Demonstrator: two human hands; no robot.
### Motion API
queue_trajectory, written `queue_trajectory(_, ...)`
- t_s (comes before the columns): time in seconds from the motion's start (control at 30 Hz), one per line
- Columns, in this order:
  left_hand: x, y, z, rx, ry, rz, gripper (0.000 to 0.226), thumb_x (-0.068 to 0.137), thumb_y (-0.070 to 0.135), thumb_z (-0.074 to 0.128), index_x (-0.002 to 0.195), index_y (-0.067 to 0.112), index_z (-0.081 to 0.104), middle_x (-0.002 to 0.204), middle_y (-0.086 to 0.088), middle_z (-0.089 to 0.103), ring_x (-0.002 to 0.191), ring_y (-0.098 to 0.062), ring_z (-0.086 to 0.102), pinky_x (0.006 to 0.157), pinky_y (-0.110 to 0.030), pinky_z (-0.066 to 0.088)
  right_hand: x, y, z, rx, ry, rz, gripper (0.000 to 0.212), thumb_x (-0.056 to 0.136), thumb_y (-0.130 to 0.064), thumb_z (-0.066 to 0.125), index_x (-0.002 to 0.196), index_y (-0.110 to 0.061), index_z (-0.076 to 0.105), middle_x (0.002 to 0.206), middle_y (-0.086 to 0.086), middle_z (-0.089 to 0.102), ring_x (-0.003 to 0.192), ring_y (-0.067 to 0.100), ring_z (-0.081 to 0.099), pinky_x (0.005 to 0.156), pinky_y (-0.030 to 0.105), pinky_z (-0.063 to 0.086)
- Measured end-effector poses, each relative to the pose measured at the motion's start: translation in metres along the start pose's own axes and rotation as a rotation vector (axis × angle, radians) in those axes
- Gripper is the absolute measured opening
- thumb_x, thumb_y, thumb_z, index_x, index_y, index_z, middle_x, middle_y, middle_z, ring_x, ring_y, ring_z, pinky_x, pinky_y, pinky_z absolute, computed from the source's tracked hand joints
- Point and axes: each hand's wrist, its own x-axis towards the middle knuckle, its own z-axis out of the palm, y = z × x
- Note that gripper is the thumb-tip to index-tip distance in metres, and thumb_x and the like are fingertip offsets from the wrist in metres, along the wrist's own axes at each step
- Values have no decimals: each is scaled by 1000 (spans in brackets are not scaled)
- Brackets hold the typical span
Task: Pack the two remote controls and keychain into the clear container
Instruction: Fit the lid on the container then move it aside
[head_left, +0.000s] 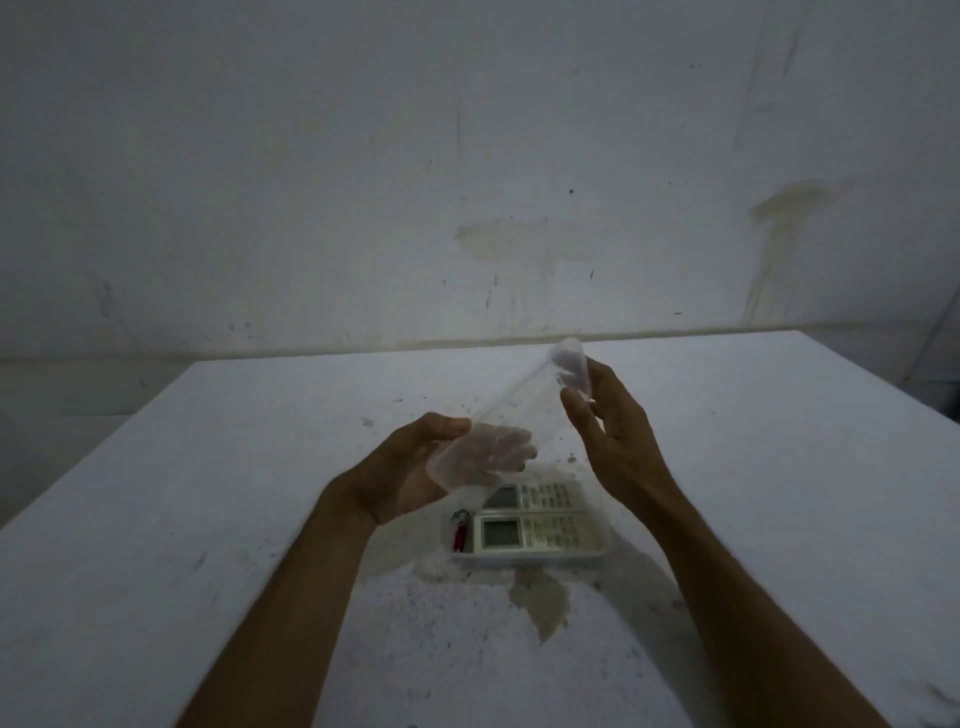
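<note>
A clear container (605, 550) rests on the white table. Inside it lie two white remote controls side by side, the near one (540, 531) and the far one (540, 494), screens to the left. A keychain (461, 530) with a red tag and metal ring lies in the container's left end. Above the container I hold a clear lid (519, 410), tilted, between both hands. My left hand (415, 467) grips its near-left end, fingers seen through the plastic. My right hand (608, 415) grips its far-right end.
The white table (208, 519) is scuffed, with a brown chipped patch (543, 597) just in front of the container. A stained white wall (467, 182) stands behind the table's far edge.
</note>
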Motion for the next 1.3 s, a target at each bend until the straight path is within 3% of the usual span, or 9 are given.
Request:
queue_trajectory(0.13, -2, 8, 3, -383, -58, -84, 97, 89, 73, 47, 147, -5, 44, 152, -33, 40, 143, -49, 36, 121, -55, 24, 0, -9, -7, 196, 72, 54, 16, 102, -21, 57, 112, -10, 63, 96, 0, 73, 84, 9, 68, 73, 24, 56)
queue_trajectory(0.27, -6, 12, -2, -412, 220, 31, 92, 91, 76, 38, 140, 1, 56, 142, -26, 56, 135, -42, 50, 117, -54, 33, 0, -6, -12, 304, 102, 217, 19, 101, -20, 59, 113, -7, 66, 89, 8, 75, 72, 15, 67, 68, 35, 54)
queue_trajectory(0.4, -14, 14, 0, -205, 565, 162, 35, 101, 27, 57, 127, 5, 65, 128, -17, 69, 104, -23, 70, 92, -36, 56, 0, -10, -11, 376, 73, 340, 51, 97, -15, 66, 144, -15, 47, 99, 12, 77, 78, 25, 74, 73, 35, 61)
queue_trajectory(0.5, -23, 12, 4, 23, 710, 222, 23, 97, 6, 62, 119, 3, 69, 111, -14, 73, 83, -17, 70, 74, -27, 61, -6, -18, -10, 338, 26, 365, 66, 94, -12, 69, 152, -19, 39, 107, 13, 73, 78, 27, 76, 72, 33, 62)
queue_trajectory(0.77, -45, -8, 26, 544, 792, 102, 19, 97, 10, 65, 115, 8, 72, 93, -10, 76, 75, -20, 71, 64, -31, 61, -62, -19, -17, -41, 178, 264, 32, 101, -23, 58, 133, -25, 60, 88, 1, 72, 75, 13, 69, 74, 28, 58)
queue_trajectory(0.93, -53, -29, 37, 760, 852, 26, 22, 98, 17, 63, 119, 14, 64, 90, -5, 72, 62, -17, 71, 62, -29, 58, -66, 1, -18, -194, 68, 301, 31, 95, -34, 66, 126, -35, 67, 90, -7, 72, 82, 9, 67, 78, 28, 54)
queue_trajectory(1.07, -45, -35, 34, 832, 905, -55, 47, 95, 23, 67, 138, 16, 49, 111, -8, 69, 82, -20, 69, 66, -25, 53, -45, 11, -13, -355, -72, 322, 31, 98, -36, 62, 127, -31, 67, 97, -7, 67, 84, 4, 63, 82, 29, 53)
queue_trajectory(1.2, -35, -39, 36, 1039, 921, -89, 88, 88, 42, 73, 155, 16, 22, 137, -9, 57, 120, -29, 60, 96, -37, 50, -33, 18, -10, -394, -106, 377, 29, 100, -27, 58, 127, -26, 68, 105, 0, 68, 92, 13, 64, 85, 29, 50)
queue_trajectory(1.3, -21, -34, 51, 1285, 854, 40, 98, 83, 59, 71, 157, 18, 21, 154, -11, 41, 139, -30, 41, 113, -49, 39, -35, 20, -6, -348, -67, 440, 29, 101, -27, 57, 128, -22, 70, 119, 2, 69, 97, 13, 61, 91, 32, 51)
